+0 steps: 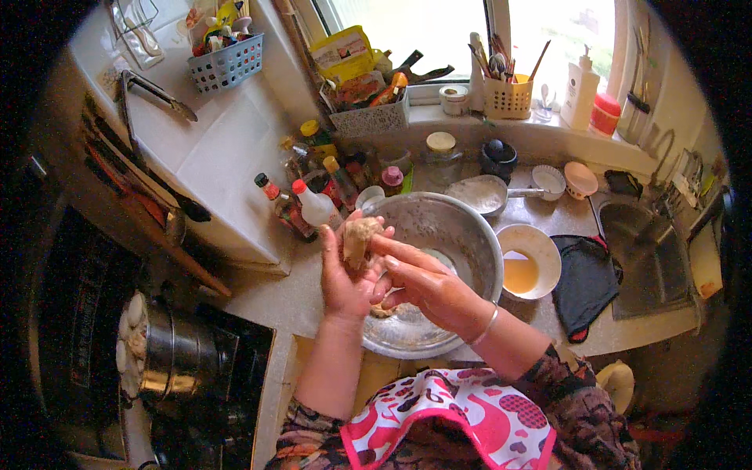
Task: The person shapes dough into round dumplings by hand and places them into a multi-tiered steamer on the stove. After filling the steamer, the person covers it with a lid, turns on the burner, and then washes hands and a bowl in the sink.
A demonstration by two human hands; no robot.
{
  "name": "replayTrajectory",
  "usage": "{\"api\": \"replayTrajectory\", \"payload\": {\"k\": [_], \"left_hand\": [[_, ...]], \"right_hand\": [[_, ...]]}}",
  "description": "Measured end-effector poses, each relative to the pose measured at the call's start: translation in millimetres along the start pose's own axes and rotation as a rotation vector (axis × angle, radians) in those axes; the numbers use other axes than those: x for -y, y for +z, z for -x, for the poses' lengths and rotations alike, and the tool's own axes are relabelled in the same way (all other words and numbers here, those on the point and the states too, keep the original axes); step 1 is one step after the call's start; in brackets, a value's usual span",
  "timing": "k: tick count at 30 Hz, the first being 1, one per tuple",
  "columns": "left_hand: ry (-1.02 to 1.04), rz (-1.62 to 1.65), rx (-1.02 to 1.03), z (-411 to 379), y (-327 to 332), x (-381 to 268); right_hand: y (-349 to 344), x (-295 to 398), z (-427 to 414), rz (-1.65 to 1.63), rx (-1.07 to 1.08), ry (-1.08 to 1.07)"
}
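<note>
My left hand (pixel 346 288) is raised over the left side of a large metal bowl (pixel 493 258), holding a lump of pale brown dough (pixel 359 238) on its palm and fingers. From the right, my right hand (pixel 432 282) reaches across with fingers stretched out, their tips at the dough and the left palm. Nothing is seen gripped in it. More dough (pixel 385 309) lies low in the bowl, partly hidden beneath my hands. To the right of the bowl stands a white bowl (pixel 552 252) with orange-brown liquid.
A pan of flour (pixel 479 195) stands behind the metal bowl. Bottles (pixel 317 207) crowd the back left. A black cloth (pixel 581 282) lies beside the sink (pixel 646 258). At the lower left, a metal steamer pot (pixel 176 352) holding pale pieces sits on the stove.
</note>
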State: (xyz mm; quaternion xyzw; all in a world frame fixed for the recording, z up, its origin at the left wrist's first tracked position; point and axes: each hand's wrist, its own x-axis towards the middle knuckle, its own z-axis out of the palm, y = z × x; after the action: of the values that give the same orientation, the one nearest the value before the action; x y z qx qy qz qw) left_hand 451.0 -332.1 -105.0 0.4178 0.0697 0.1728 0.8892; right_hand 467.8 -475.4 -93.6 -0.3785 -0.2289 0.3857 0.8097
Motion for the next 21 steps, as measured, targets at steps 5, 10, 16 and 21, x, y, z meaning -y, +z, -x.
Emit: {"api": "replayTrajectory", "payload": {"k": [5,10,16,21], "left_hand": [[-0.293,0.451,-0.085,-3.9,-19.4,24.1],[-0.311,0.43,-0.065,4.0,-6.4,27.6],[-0.239,0.453,-0.138,7.6,-7.9,19.2],[-0.066,0.451,-0.237,15.1,-17.8,-9.8]], "right_hand": [[-19.8,-20.0,-4.0,1.329,0.013,-0.459],[-24.6,-11.3,1.9,1.435,0.088,-0.37],[-23.6,-0.6,-8.9,1.443,0.22,-0.338],[1.0,-5.7,-26.4,1.558,0.195,-0.655]]}}
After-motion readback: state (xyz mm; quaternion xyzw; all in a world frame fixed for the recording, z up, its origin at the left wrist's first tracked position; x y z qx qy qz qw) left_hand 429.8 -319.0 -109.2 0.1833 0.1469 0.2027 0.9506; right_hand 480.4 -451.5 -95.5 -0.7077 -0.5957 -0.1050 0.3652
